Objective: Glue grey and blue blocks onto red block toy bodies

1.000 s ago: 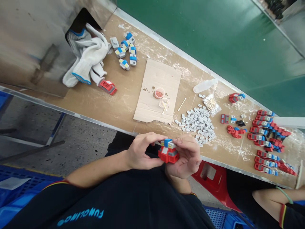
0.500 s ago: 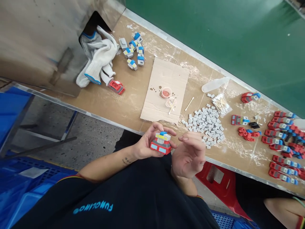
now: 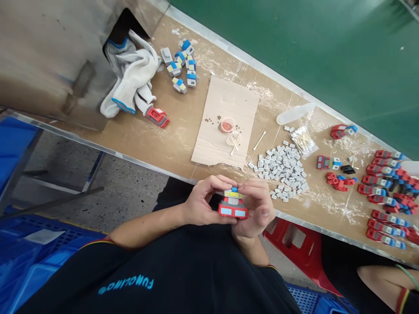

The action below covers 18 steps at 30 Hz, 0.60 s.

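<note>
The left hand (image 3: 201,203) and the right hand (image 3: 257,207) meet at the lower centre of the frame, their grip clamped on a red toy vehicle (image 3: 233,204). The left fingers press its left side and the right fingers its right side, near the top. The toy stands upright above the near edge of the worktop (image 3: 176,139), its two pale blue windows facing the camera under a grey band and a white, yellow and blue top.

Just above and right of the hands lies a heap of small grey tiles (image 3: 283,168), with a bag of cotton swabs (image 3: 304,140) at its upper edge. At the centre, a cardboard sheet (image 3: 209,144) bears a small cup of red liquid (image 3: 227,125) and, beside it, a second cup (image 3: 233,139) with swabs in it. A loose swab (image 3: 259,141) lies right of the sheet.

In the upper left, white gloves (image 3: 139,72) lie near a red part (image 3: 157,117) and a cluster of grey-and-blue pieces (image 3: 179,65). Rows of red-and-blue toys (image 3: 381,192) fill the right edge, above a co-worker's arm (image 3: 379,277).
</note>
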Available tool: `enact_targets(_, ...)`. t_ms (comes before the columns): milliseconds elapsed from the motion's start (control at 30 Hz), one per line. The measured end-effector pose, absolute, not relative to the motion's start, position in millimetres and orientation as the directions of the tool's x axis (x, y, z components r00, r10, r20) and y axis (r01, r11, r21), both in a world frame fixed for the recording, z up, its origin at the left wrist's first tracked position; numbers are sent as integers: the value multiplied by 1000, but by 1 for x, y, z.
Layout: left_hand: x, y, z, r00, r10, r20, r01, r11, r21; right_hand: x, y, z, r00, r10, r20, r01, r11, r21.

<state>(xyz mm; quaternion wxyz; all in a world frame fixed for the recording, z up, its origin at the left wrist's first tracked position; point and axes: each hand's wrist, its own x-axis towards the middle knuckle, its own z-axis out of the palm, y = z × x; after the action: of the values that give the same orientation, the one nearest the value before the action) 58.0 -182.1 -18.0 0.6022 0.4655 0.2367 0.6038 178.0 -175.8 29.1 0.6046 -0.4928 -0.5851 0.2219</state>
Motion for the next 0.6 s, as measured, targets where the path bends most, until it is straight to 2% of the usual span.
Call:
enact_targets(133, 56, -180, -16, 179, 924, 338, -550, -191, 813, 177, -174, 30, 280, 828, 487, 302, 405, -863)
enact_targets(333, 61, -180, -16, 288, 917, 275, -661, -18, 750, 176, -171, 36, 309, 806, 506, 302, 421, -855)
enact_targets(467, 65, -179, -22, 175, 950, 260, -574, -116, 811, 178, -166, 42, 253, 815, 522, 351, 425, -834)
enact_targets(600, 65, -178, -27, 79, 942, 325, -430, -262, 864, 179, -162, 44, 227, 825, 517, 356, 423, -833)
